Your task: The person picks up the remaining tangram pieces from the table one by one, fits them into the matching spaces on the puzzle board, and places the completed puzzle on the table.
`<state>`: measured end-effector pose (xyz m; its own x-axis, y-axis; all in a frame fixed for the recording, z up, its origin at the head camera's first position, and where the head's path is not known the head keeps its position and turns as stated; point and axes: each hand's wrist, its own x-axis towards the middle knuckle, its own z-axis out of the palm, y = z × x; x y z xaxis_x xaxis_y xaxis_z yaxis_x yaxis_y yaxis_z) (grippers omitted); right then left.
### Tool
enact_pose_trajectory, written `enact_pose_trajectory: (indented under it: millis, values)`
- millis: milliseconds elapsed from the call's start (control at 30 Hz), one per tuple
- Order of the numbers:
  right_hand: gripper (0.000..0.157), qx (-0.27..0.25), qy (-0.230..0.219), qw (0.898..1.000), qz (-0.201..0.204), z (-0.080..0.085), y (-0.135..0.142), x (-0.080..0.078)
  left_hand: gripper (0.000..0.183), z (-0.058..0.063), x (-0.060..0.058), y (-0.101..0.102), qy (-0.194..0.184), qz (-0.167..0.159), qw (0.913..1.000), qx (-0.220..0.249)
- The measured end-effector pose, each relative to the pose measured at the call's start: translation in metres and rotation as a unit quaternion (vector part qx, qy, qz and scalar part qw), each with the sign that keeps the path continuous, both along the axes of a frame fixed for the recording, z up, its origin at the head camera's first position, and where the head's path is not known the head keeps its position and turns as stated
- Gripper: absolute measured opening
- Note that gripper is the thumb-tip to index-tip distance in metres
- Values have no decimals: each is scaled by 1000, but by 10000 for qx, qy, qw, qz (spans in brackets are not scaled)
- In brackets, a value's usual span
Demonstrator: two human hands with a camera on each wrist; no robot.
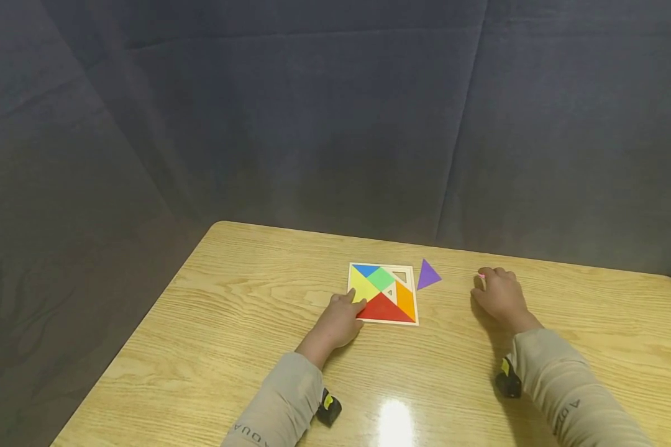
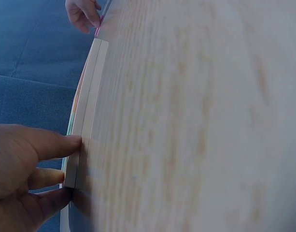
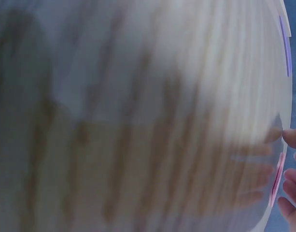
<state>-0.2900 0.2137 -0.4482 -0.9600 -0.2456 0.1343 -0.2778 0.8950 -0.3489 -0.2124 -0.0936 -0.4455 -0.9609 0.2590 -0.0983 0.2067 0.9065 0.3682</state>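
A square tangram tray lies on the table with yellow, blue, green, orange and red pieces in it. Two triangular recesses show bare wood, one at the top right and one near the centre. My left hand grips the tray's lower left corner, fingers over the yellow and red pieces; in the left wrist view its fingertips touch the rim. To the right, my right hand pinches a pink tangram piece, mostly hidden by the fingers. A purple triangle lies just right of the tray.
The wood-grain table has its far edge a short way beyond the tray. Behind it hangs a dark cloth. Black wrist cameras sit on both sleeves, and a bright reflection falls near the front.
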Motion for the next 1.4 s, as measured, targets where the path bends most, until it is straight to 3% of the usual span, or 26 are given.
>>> enact_pose_trajectory:
  millis: [433,800,1167,1400]
  values:
    - [45,227,-29,9997,-6,-3,10,-5,41,1,0,0,-12,27,10000,57]
    - [44,-28,-538,9983,198,-3,15,-10,42,-2,0,0,19,15,10000,44]
    - [23,655,-139,9975,232,2,14,-11,41,0,-1,-1,47,10,9999,92]
    - [16,515,151,9985,146,3,17,-10,41,-1,0,-1,183,-72,9998,86]
